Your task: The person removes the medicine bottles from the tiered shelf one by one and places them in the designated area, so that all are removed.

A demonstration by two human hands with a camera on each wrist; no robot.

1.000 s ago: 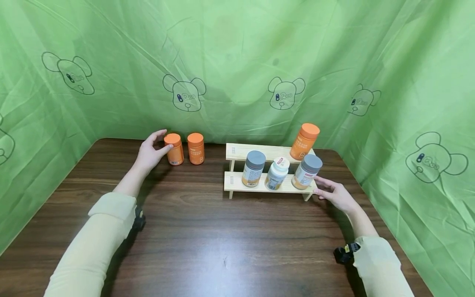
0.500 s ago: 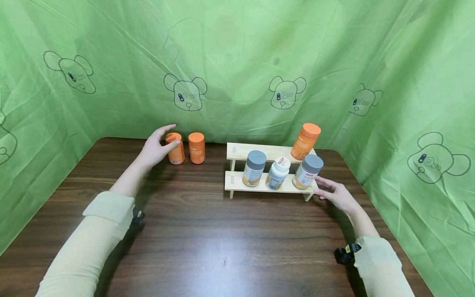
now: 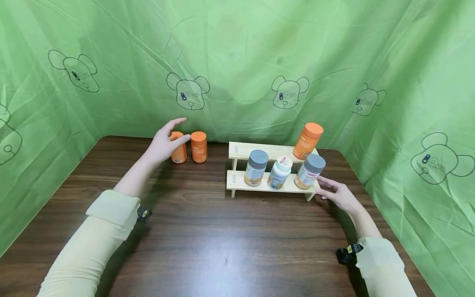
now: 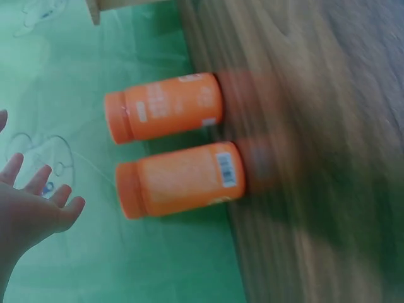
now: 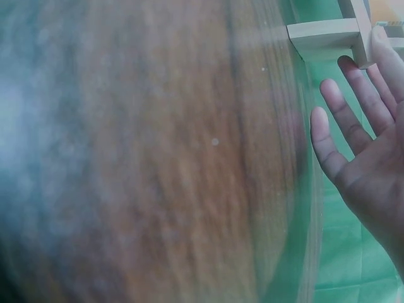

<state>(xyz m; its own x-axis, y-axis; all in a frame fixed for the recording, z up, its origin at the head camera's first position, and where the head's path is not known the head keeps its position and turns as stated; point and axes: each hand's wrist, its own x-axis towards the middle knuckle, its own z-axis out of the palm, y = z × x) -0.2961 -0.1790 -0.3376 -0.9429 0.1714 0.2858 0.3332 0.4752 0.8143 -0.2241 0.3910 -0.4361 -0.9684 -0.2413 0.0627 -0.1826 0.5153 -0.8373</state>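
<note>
My left hand [image 3: 167, 142] hovers with straight, spread fingers in front of the left orange bottle [image 3: 179, 154], partly hiding it. In the left wrist view the hand [image 4: 35, 208] stays apart from both orange bottles [image 4: 180, 180] [image 4: 164, 117]. The second orange bottle [image 3: 198, 147] stands just to the right. My right hand [image 3: 335, 194] lies flat by the right end of the wooden two-tier rack [image 3: 237, 181], fingertips [image 5: 346, 66] near its leg [image 5: 328, 35].
The rack's top tier carries an orange bottle [image 3: 308, 141]. The lower tier holds a grey-capped bottle [image 3: 255, 167], a white-capped bottle [image 3: 279, 172] and another grey-capped bottle [image 3: 309, 171]. Green cloth [image 3: 237, 62] walls the dark wooden table [image 3: 222, 239] on three sides.
My left hand has moved right and up across the left orange bottle, its thumb off the bottle's side and fingers spread. The right hand has stayed by the rack.
</note>
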